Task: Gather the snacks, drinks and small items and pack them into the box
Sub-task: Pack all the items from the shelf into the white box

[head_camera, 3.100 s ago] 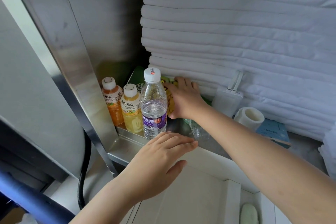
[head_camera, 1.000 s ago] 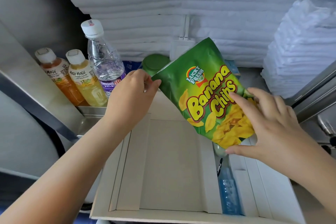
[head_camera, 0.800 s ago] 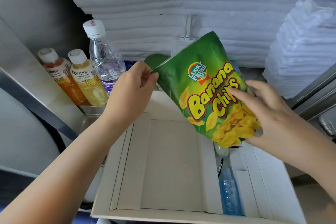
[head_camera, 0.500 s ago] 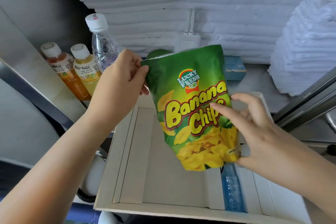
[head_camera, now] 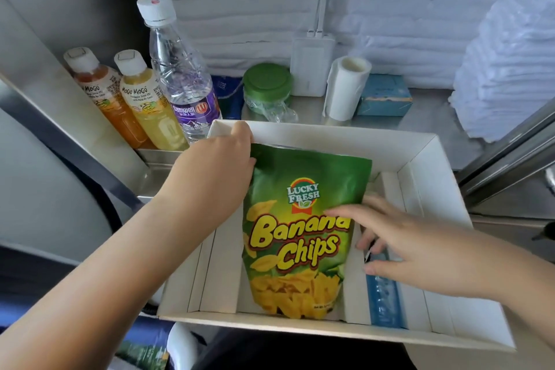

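Note:
A green bag of banana chips [head_camera: 303,231] lies in the middle compartment of the white cardboard box [head_camera: 426,159]. My left hand [head_camera: 213,171] pinches the bag's top left corner. My right hand [head_camera: 399,237] has its fingers spread, the fingertips resting on the bag's right side. On the steel shelf behind the box stand an orange Mogu Mogu bottle [head_camera: 102,96], a yellow Mogu Mogu bottle [head_camera: 147,102] and a clear water bottle [head_camera: 180,75].
Also on the shelf: a green-lidded jar [head_camera: 265,87], a white power bank [head_camera: 310,66], a white paper roll [head_camera: 345,87] and a blue box [head_camera: 384,96]. A blue packet [head_camera: 384,297] lies in the box's right slot. Folded white linens [head_camera: 510,54] are stacked behind and right.
Both hands lowered the chips bag from above the box down into its middle compartment. It now lies flat inside.

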Motion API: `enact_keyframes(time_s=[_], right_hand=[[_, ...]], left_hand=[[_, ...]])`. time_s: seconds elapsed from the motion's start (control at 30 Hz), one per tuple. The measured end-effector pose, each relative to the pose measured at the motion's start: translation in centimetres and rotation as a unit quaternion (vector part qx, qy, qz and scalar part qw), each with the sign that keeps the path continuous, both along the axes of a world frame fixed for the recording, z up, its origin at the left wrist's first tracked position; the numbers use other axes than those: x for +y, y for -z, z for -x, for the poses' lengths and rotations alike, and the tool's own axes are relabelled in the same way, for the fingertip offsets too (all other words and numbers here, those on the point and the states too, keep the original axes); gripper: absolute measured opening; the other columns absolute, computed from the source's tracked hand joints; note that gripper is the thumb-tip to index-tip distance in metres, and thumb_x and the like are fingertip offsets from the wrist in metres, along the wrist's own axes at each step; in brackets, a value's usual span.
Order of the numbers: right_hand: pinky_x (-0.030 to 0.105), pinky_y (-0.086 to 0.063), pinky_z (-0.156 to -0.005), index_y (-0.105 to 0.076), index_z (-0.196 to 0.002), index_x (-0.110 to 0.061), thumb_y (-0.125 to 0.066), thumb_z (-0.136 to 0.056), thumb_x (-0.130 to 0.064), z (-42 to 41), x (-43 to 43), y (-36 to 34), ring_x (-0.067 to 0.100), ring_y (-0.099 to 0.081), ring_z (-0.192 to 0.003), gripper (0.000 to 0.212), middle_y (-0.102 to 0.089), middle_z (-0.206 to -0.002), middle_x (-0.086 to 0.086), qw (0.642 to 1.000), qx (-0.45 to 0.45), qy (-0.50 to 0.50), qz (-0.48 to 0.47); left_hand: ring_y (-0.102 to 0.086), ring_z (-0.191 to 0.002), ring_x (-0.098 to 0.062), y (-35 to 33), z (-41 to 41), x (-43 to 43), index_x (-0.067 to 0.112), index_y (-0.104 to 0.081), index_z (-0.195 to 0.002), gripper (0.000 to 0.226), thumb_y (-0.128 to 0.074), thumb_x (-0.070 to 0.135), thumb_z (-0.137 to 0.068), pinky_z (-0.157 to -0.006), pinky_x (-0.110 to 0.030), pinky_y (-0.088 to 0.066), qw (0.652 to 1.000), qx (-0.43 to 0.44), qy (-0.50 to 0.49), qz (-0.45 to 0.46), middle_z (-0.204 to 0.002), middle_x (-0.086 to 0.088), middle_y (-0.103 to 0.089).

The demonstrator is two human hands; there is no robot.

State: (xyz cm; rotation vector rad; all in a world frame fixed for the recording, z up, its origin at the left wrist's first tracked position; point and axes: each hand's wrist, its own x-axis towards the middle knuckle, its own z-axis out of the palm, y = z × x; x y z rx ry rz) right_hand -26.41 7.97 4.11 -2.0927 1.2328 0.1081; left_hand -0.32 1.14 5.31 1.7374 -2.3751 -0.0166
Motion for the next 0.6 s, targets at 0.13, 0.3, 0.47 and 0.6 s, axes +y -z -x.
enact_keyframes(time_s=[0.13, 0.3, 0.47, 0.6], right_hand=[[0.031, -0.048, -0.086, 0.0, -0.127, -0.07, -0.055, -0.09, -0.038, -0.1, -0.7, 0.0, -0.002, -0.05, -0.101, 0.074, -0.026, -0.113, -0.043, 0.997, 0.063, -0.032, 0.027], [0.028, -0.042, -0.095, 0.002, -0.131, -0.06, -0.05, -0.093, -0.037, 0.3, -1.5, 0.0, 0.0, -0.044, -0.111, 0.069, -0.032, -0.138, -0.019, 0.991, 0.098, -0.038, 0.084], [0.027, -0.036, -0.102, 0.004, -0.14, -0.051, -0.048, -0.095, -0.034, 0.0, -2.4, 0.2, 0.004, -0.034, -0.124, 0.071, -0.025, -0.145, -0.014, 0.983, 0.142, -0.05, 0.109], [0.025, -0.034, -0.102, 0.009, -0.145, -0.04, -0.047, -0.095, -0.04, -0.1, -3.0, 0.3, 0.009, -0.033, -0.127, 0.075, -0.021, -0.148, -0.011, 0.975, 0.176, -0.04, 0.127]], left_hand=[[-0.058, -0.064, -0.021, 0.6, 0.2, -0.1, 0.013, -0.036, -0.111, 0.027, -0.043, 0.033, -0.095, -0.05, -0.032, -0.049, 0.997, -0.081, 0.003, 0.006, -0.076, -0.001, -0.055], [-0.064, -0.075, -0.018, 1.9, 0.7, 0.0, 0.01, -0.034, -0.115, 0.03, -0.047, 0.026, -0.094, -0.053, -0.028, -0.046, 0.986, -0.163, 0.029, 0.005, -0.08, 0.002, -0.056], [-0.064, -0.075, -0.017, 2.9, 0.4, -0.3, 0.009, -0.036, -0.114, 0.03, -0.051, 0.024, -0.092, -0.053, -0.027, -0.045, 0.975, -0.217, 0.045, 0.013, -0.085, 0.002, -0.058], [-0.061, -0.086, -0.018, 3.9, 0.0, -0.2, 0.011, -0.03, -0.128, 0.045, -0.049, 0.025, -0.09, -0.064, -0.03, -0.05, 0.962, -0.249, 0.108, -0.009, -0.1, 0.003, -0.058]])
